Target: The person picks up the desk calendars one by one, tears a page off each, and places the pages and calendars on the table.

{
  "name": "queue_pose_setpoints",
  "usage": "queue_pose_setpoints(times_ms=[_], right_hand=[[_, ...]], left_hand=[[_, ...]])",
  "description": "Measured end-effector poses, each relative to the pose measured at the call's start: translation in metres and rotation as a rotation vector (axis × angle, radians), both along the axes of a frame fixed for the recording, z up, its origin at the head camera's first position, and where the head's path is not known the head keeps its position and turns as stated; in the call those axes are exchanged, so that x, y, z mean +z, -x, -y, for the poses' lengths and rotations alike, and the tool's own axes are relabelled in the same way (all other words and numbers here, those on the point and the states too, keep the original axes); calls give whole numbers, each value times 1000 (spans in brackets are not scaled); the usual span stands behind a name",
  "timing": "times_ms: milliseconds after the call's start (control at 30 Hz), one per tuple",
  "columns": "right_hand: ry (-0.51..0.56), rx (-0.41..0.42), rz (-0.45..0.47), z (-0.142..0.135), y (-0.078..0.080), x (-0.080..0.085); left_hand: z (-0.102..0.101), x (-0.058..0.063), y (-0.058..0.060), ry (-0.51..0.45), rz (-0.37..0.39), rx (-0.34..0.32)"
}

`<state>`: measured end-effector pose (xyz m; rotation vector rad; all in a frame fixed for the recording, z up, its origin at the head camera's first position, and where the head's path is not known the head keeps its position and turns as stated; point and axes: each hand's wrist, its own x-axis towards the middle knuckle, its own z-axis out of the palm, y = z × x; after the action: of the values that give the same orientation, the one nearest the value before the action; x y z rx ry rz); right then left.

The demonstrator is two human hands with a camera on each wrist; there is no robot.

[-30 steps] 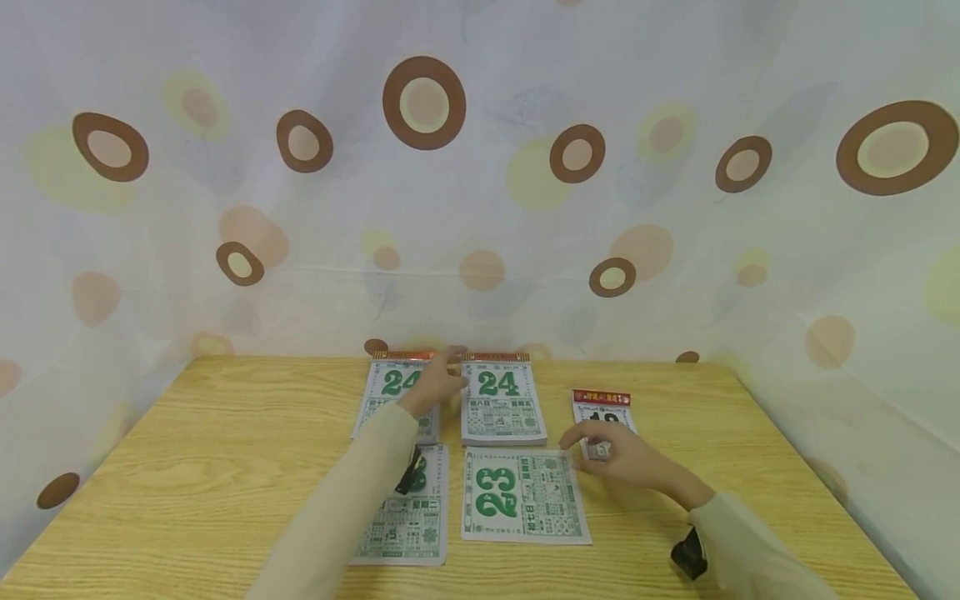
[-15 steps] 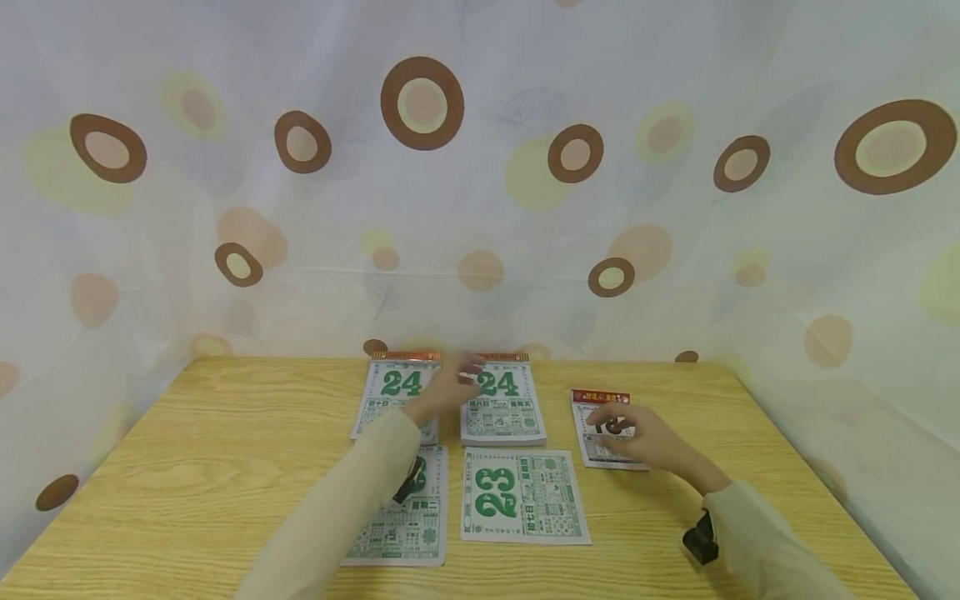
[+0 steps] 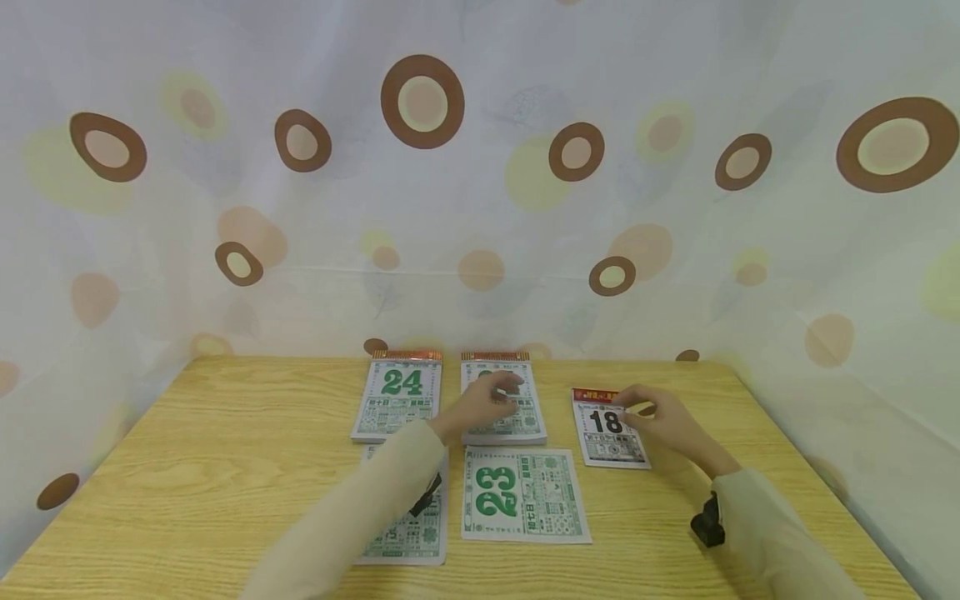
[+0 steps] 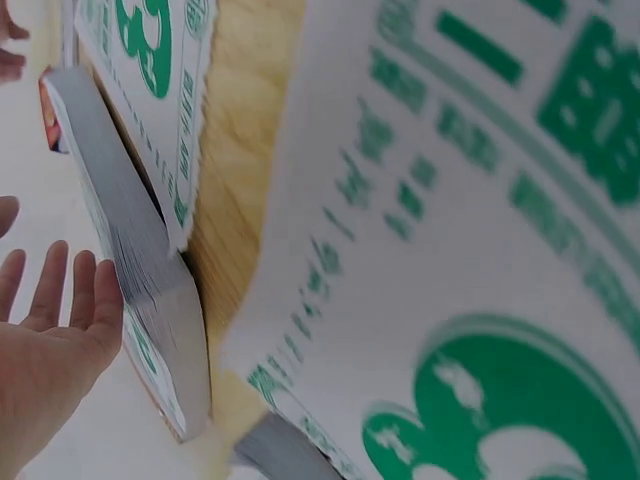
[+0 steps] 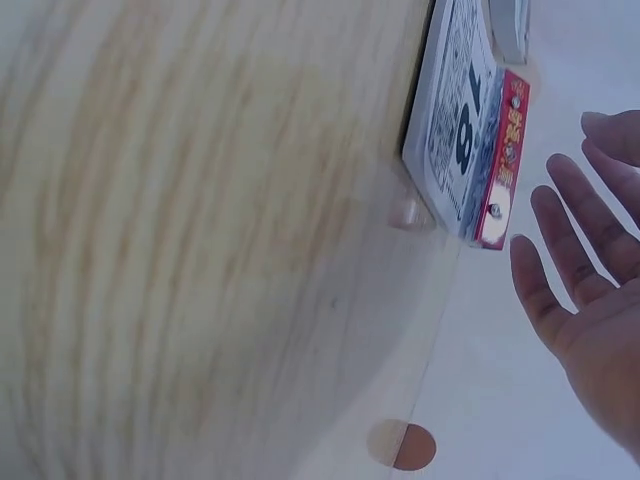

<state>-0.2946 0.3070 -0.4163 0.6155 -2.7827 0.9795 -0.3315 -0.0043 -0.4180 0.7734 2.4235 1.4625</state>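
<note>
My left hand (image 3: 483, 404) hovers over a thick tear-off calendar (image 3: 510, 425) at the back middle, covering its large number. In the left wrist view, the fingers of that hand (image 4: 60, 340) are spread beside the calendar's page block (image 4: 130, 230) and hold nothing. Over the upper right corner of a smaller tear-off calendar (image 3: 603, 442), marked 18 under a red header, is my right hand (image 3: 663, 417). Its fingers are apart and bent a little in the right wrist view, with no grip on the small calendar (image 5: 455, 130).
Another green "24" calendar (image 3: 397, 404) lies at the back left. A loose sheet marked 23 (image 3: 525, 496) lies sideways in front of the middle calendar. A second loose sheet (image 3: 412, 533) is partly under my left sleeve. A patterned curtain (image 3: 480, 208) rises behind the wooden table (image 3: 247, 442).
My left hand has moved right, from between the two larger calendars to over the middle one. My right hand has moved from beside the 23 sheet right and back to the small calendar.
</note>
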Motion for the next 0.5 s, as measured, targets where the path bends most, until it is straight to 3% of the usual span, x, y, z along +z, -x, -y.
queue_pose_setpoints(times_ms=[333,500], right_hand=[[22,-74,-58,-14,13,-2],[32,-107,-31,-21,19,-5]], left_hand=[[-23,0,-10,12,-75,-13],[-37,1,-14,33,-93,-6]])
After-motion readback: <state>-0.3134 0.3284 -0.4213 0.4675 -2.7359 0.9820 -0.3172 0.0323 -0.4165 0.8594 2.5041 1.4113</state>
